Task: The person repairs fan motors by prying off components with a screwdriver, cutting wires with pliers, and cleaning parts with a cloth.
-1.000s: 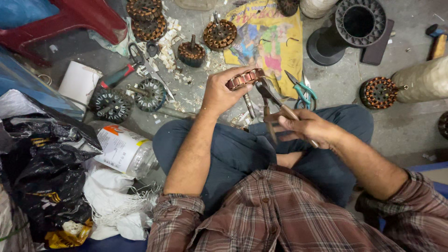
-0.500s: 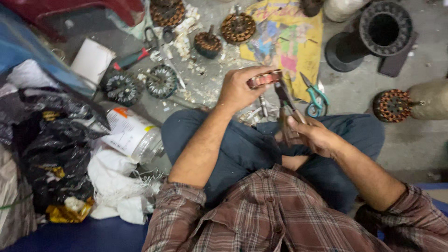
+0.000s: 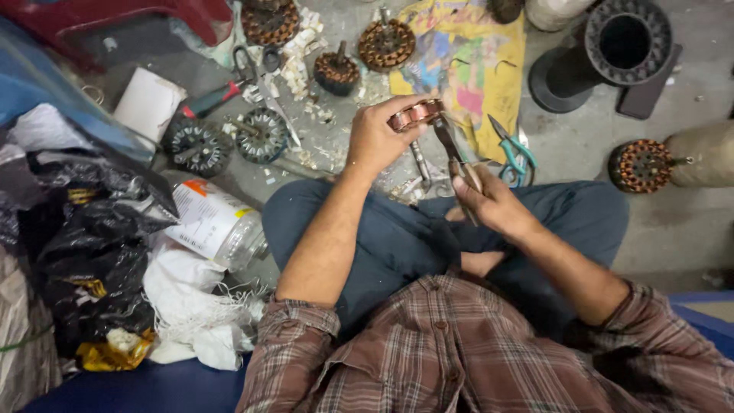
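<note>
A: The left hand [image 3: 380, 138] is clamped around the copper coil [image 3: 414, 115], held above the floor; the right hand [image 3: 493, 203] is closed on the pliers [image 3: 453, 151].

B: I think the pliers can slip off the coil and hit the fingers.

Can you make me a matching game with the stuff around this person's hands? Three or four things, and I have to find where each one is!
Things:
1. copper-wound coil
2. pliers
3. green-handled scissors
4. clear plastic jar

Places:
A. lying at the edge of the yellow cloth
B. gripped in the left hand
C. on its side beside the black bags
D. held in the right hand, tip at the coil

Pairs: 1-B, 2-D, 3-A, 4-C
</note>
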